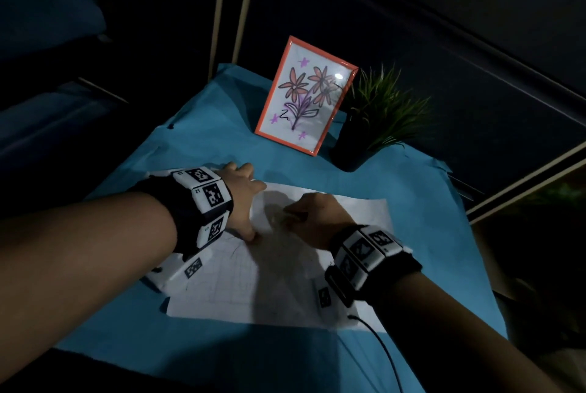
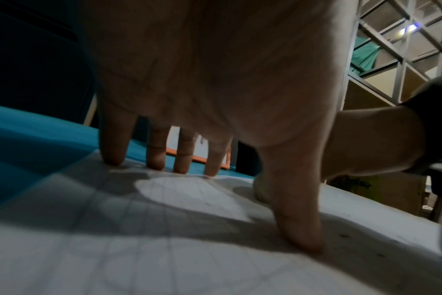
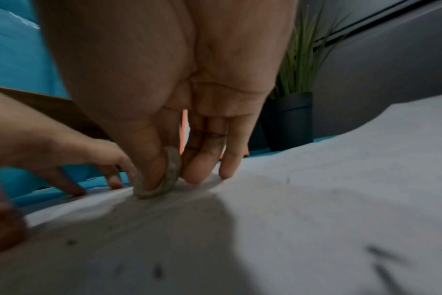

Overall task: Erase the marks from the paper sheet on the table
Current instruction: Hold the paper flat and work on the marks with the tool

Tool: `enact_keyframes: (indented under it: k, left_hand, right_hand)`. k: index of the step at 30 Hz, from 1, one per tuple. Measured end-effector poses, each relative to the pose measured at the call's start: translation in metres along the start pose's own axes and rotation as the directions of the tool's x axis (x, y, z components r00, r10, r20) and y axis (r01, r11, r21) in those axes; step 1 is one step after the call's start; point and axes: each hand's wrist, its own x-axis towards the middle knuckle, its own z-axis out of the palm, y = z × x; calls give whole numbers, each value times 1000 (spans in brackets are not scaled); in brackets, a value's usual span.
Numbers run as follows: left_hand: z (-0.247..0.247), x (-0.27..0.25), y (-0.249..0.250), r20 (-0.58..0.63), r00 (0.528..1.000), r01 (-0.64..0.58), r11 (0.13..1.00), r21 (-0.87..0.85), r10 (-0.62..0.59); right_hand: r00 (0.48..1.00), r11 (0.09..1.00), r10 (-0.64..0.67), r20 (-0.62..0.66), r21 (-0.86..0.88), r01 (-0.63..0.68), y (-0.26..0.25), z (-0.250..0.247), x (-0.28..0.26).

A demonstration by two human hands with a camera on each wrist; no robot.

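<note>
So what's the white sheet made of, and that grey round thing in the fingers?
The white sheet looks like thin matte paper: it ripples and shows faint pencil lines. The grey round thing looks like a dull, worn rubber eraser, smudged; the right hand pinches it.

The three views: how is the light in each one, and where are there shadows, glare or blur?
Head view: dim room, a bright glare spot on the picture frame, both hands' shadows on the paper. Left wrist view: the left hand casts a dark shadow around a lit patch; the near paper is soft. Right wrist view: motion blur around the eraser in the right hand.
</note>
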Motion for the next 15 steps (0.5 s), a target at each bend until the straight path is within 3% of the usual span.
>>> enact_keyframes:
  k: [3,9,15]
  left_hand:
    - [1,-5,-2,-15,1000,-17,1000,-17,17]
    - [7,-13,-3,-2,1000,-15,1000,5,15]
    - [6,-16,-1,-22,1000,-23,999,-22,22]
  right_hand:
    - [995,993,83,-61,85,-78,2,-2,10]
    - [997,995,-65,50,-68,69,-1,5,-9]
    - [999,999,31,-34,31,-30,-5,1,-1]
